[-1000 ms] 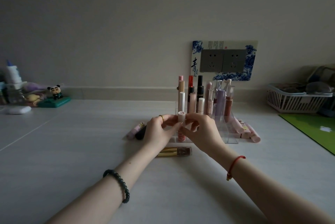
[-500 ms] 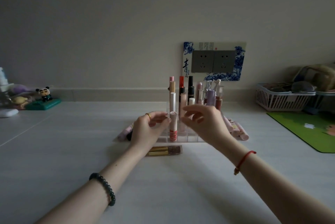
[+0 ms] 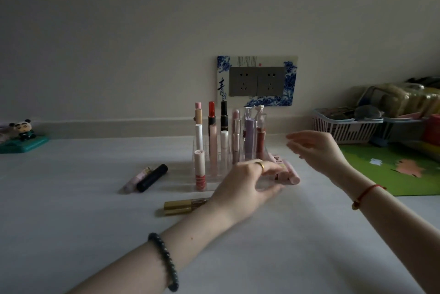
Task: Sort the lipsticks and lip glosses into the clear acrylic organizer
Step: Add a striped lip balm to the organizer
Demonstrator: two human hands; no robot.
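The clear acrylic organizer (image 3: pixel 215 176) stands mid-table with several lipsticks and glosses upright in it. A pale pink gloss with a red base (image 3: pixel 200 170) stands in its front-left slot. My left hand (image 3: pixel 247 184) reaches across the organizer's front, fingers spread, with the fingertips at the pink tubes (image 3: pixel 289 173) lying to its right; I see no grip on them. My right hand (image 3: pixel 314 151) hovers empty above and right of those tubes, fingers apart. Loose on the table lie a pink tube (image 3: pixel 137 179), a black tube (image 3: pixel 152 177) and a gold-capped tube (image 3: pixel 182 206).
A white slatted basket (image 3: pixel 342 130) and a green mat (image 3: pixel 392 170) are at the right. A panda figure on a teal base (image 3: pixel 22 138) is at the far left. A decorated wall socket (image 3: pixel 257 80) sits behind the organizer.
Both hands let go of the pale pink gloss, which now stands in the front-left slot. My left hand moved right to the lying pink tubes; my right hand lifted away to the right.
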